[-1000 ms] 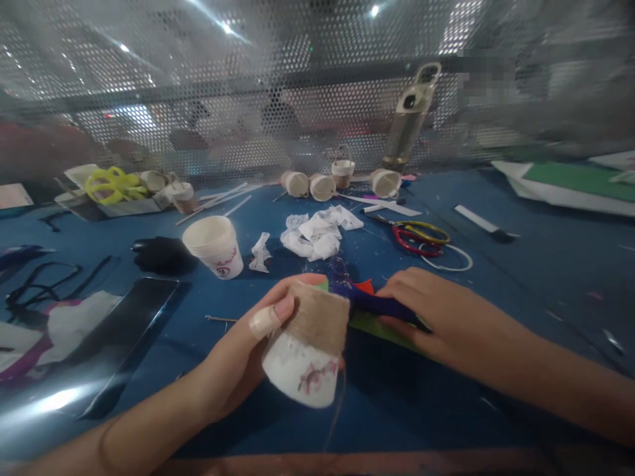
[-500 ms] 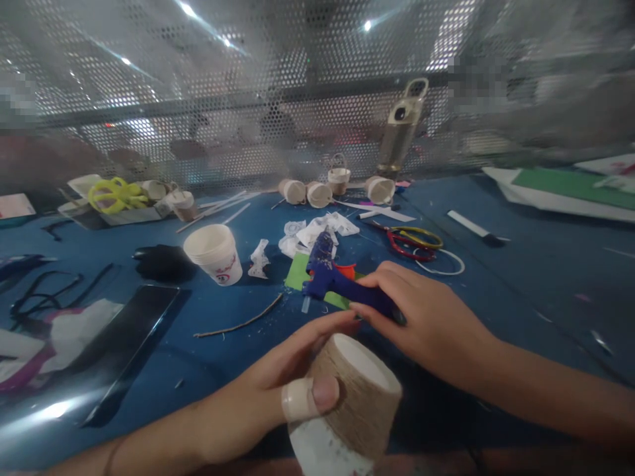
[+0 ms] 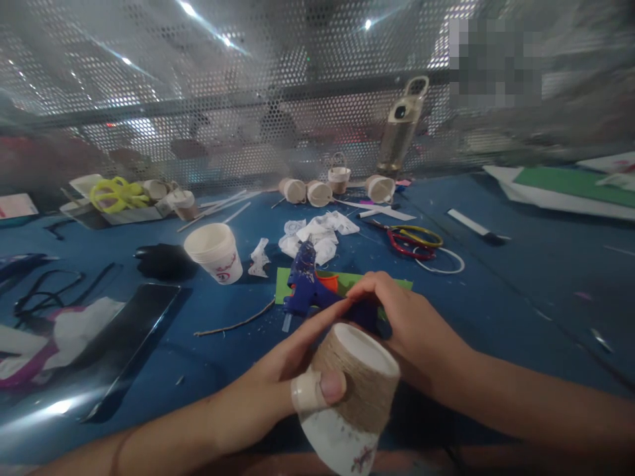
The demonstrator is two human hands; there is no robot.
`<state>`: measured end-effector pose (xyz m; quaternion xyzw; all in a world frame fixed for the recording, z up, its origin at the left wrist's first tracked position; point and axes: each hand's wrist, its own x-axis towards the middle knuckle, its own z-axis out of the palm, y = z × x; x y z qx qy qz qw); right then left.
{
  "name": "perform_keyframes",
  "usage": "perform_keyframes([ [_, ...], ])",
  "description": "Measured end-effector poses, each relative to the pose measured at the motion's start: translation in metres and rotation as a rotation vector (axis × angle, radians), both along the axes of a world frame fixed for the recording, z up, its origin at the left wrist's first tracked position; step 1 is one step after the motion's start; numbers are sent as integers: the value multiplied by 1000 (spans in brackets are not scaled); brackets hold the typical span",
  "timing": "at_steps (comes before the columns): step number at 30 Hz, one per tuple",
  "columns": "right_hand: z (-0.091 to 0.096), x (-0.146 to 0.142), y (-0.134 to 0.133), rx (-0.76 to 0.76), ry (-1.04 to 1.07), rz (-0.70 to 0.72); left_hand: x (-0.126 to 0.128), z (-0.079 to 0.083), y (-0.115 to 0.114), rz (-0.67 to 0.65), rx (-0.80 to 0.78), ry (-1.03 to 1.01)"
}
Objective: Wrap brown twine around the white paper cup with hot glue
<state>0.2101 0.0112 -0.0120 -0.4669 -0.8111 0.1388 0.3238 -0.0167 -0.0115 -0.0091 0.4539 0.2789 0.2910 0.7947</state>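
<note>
My left hand (image 3: 282, 370) holds a white paper cup (image 3: 342, 436) tilted, its thumb, wrapped in a clear band, pressed on the side. Brown twine (image 3: 364, 390) is wound around the part of the cup near its base. Just beyond the cup, my right hand (image 3: 421, 330) is curled about the handle end of a blue glue gun (image 3: 310, 291); its thumb is largely hidden behind the cup. The gun lies over a green strip (image 3: 397, 284), its clear stick end pointing toward me. The fingertips of both hands meet over the handle.
A loose piece of twine (image 3: 235, 327) and a stack of paper cups (image 3: 213, 254) are to the left, near a phone (image 3: 131, 344). Crumpled white paper (image 3: 322, 231) and red-yellow scissors (image 3: 414, 241) lie beyond. Small twine-wrapped cups (image 3: 319, 193) and a bottle (image 3: 399, 132) stand by the perforated panel.
The glue gun has moved left and slightly toward me, showing more of the green strip. My right hand has come closer to the cup and the left fingertips. The cup has shifted slightly.
</note>
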Motion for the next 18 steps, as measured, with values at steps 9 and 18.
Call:
perform_keyframes([
  [9, -8, 8, -11, -129, -26, 16, 2, -3, 0, 76, -61, 26],
  [18, -41, 55, -65, -197, -46, -16, 2, -1, 3, 97, -138, 24],
])
